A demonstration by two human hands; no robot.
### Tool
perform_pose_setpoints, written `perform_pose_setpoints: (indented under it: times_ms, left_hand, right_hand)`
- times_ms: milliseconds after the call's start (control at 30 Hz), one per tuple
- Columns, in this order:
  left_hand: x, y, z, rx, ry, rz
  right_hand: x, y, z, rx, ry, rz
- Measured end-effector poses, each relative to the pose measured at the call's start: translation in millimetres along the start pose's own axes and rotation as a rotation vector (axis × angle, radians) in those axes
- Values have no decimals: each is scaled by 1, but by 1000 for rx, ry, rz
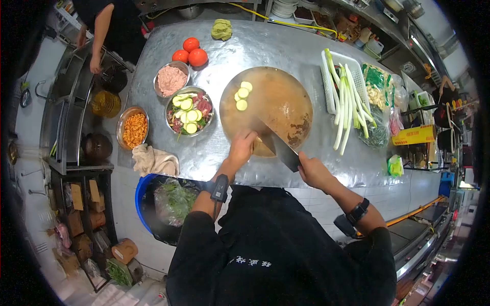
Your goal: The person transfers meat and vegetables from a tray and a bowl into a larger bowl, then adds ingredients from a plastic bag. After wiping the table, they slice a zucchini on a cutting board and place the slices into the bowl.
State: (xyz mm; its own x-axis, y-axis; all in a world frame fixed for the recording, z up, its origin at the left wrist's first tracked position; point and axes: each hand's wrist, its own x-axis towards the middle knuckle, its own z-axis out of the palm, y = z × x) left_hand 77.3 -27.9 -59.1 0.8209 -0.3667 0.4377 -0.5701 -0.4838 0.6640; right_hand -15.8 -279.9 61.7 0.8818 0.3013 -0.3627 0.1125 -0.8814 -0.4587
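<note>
My right hand (313,171) grips a cleaver (279,147) by its handle, the broad dark blade slanting up and left over the near edge of a round wooden chopping board (286,94). Close by the blade, my left hand (242,147) rests at the board's near edge with its fingers curled. What those fingers hold, if anything, is hidden. Several pale green-rimmed round vegetable slices (243,95) lie on the board's upper left. To the left stands a metal bowl (168,113) with similar slices over dark red and green pieces.
Left on the metal table are a bowl of minced meat (171,80), tomatoes (198,57), an orange-filled bowl (135,130) and a cloth (155,160). Scallions (346,109) lie across a white basket (357,66) at right. A blue-rimmed bin (140,201) stands below. Another person's arm (102,33) shows upper left.
</note>
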Motion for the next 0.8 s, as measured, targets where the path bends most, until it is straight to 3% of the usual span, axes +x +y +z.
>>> perform_pose_setpoints:
  times_ms: [100,300,400,500,600,700,800]
  left_hand:
    - [4,1,1,11,9,-5]
    - [3,6,0,12,29,10]
    - [3,2,0,5,31,6]
    - [3,0,0,26,16,6]
    - [1,0,2,38,11,22]
    - [1,-3,5,36,33,19]
    - [0,-5,5,43,35,12]
  right_hand:
    - [-7,-21,-36,-9,0,-39]
    - [4,-7,-4,11,17,-14]
    - [-5,-23,-37,-20,23,-51]
    - [2,-4,-11,-57,-58,19]
    - [3,-4,-1,-35,16,15]
    - [-4,-23,-37,-32,-2,-24]
    - [0,-16,-17,-80,-52,37]
